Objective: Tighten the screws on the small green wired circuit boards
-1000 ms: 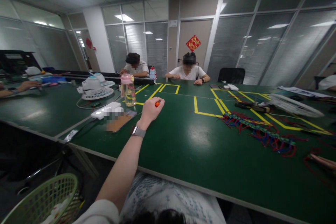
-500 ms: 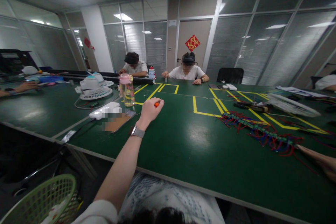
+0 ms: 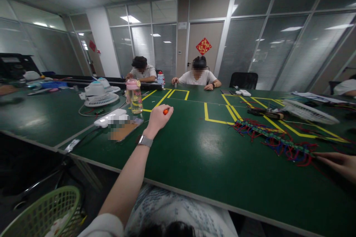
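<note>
My left hand (image 3: 160, 117) rests on the green table, its fingers curled around a small orange object (image 3: 166, 112). Most of that object is hidden in the fist, so I cannot make out its kind. At the right edge, my right hand (image 3: 340, 163) comes in partly cut off by the frame. Its fingertips pinch the near end of a long strip of green circuit boards (image 3: 274, 136). Many red and blue wires stick out along both sides of the strip, which lies slantwise on the table.
Left of my left hand are a phone (image 3: 128, 129), a white power strip (image 3: 111, 116) and a pink-lidded bottle (image 3: 134, 98). White fan parts (image 3: 101, 96) stand beyond. A fan grille (image 3: 310, 112) lies at right. Two people (image 3: 198, 76) sit opposite. A green basket (image 3: 41, 211) stands below the table.
My right hand has moved slightly inward and up at the end of the circuit board strip. At far left, another person's hand has drawn back. My left hand stays put.
</note>
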Motion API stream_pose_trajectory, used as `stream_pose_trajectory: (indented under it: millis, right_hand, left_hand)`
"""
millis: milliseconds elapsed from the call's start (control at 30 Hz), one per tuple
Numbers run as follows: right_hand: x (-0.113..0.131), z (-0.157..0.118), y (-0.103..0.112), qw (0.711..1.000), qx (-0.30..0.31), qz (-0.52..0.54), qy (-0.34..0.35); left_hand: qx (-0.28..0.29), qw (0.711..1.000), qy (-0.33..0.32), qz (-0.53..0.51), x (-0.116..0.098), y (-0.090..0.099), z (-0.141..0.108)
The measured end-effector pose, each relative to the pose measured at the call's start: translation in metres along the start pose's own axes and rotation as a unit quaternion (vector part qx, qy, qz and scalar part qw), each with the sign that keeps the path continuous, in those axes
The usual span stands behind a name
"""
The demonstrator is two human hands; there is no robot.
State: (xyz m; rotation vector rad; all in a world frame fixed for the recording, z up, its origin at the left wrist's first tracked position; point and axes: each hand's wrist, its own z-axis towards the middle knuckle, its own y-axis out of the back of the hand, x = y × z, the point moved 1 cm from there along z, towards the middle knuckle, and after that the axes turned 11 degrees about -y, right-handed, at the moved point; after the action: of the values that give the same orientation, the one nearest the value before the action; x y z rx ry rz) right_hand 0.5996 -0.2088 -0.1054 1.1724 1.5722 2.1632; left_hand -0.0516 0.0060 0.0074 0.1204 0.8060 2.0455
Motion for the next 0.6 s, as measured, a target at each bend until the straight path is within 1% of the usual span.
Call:
stream_pose_trajectory:
  millis: [200, 333, 400, 500, 600]
  right_hand:
    - [0.034, -0.019, 0.008, 1.000, 0.004, 0.006, -0.028]
    - [0.055, -0.034, 0.015, 0.997, 0.012, 0.013, -0.077]
    - [0.066, -0.041, 0.017, 0.996, 0.022, 0.021, -0.089]
    - [0.077, -0.046, 0.017, 0.996, 0.027, 0.037, -0.079]
    - [0.080, -0.045, 0.015, 0.998, 0.018, 0.044, -0.033]
  left_hand:
    - [0.001, 1.000, -0.001, 0.003, 0.000, 0.000, -0.001]
    - [0.006, 1.000, -0.004, 0.004, 0.000, 0.000, -0.001]
    - [0.008, 1.000, -0.004, 0.005, 0.000, 0.000, -0.001]
    - [0.012, 1.000, -0.004, 0.006, -0.001, 0.001, 0.000]
    - [0.014, 1.000, -0.003, 0.009, -0.001, 0.001, 0.000]
